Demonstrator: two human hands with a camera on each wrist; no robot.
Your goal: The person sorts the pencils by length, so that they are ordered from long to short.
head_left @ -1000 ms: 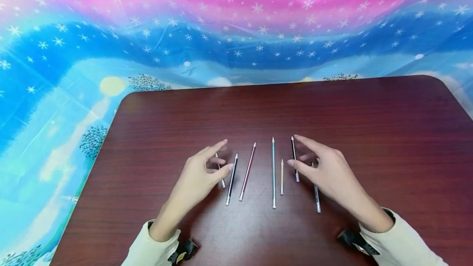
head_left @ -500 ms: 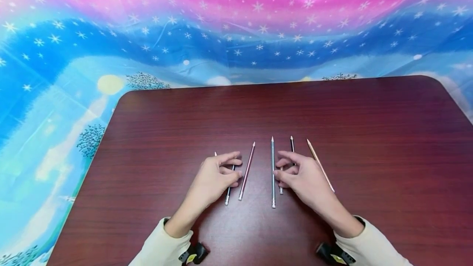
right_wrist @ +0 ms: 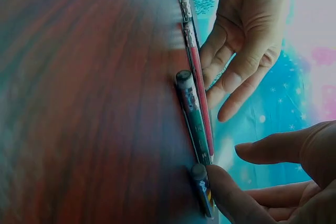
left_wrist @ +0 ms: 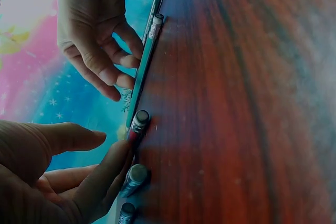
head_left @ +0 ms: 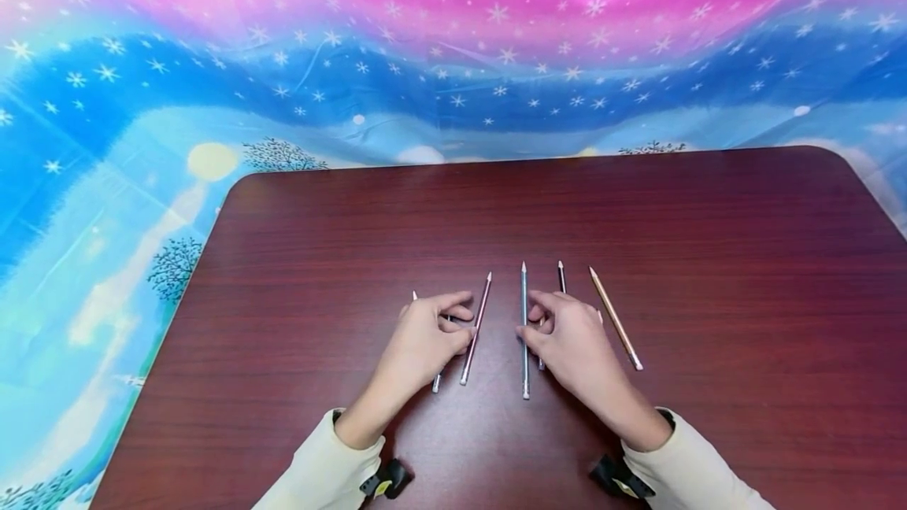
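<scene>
Our grip is holding nothing on either side: the fingers of our left hand (head_left: 428,334) are hanging loosely bent with the thumb apart, and our right hand (head_left: 574,338) is mirroring that pose. Going left to right, we are seeing a leftmost pencil (head_left: 414,294) peeking its pale tip past our left hand, then a dark pencil (head_left: 435,385) showing its eraser end below. Next, the red pencil (head_left: 483,299) is lying on the table (head_left: 354,234), our left thumb reaching its edge; whether we are touching it, we cannot tell. Across a gap, the teal pencil (head_left: 525,372) is pointing away from us, our right thumb crossing over it. Just beside it, a short yellow pencil (right_wrist: 201,186) is lying mostly hidden under our right hand. A black pencil (head_left: 562,277) is poking out beyond that hand, and a gold pencil (head_left: 616,318) is slanting at the row's right end.

Compared with a second ago, our hands are sitting closer together and leaving the gold pencil uncovered. We are taking this to mean that attention is narrowing to the middle pencils, with none being lifted yet.
</scene>
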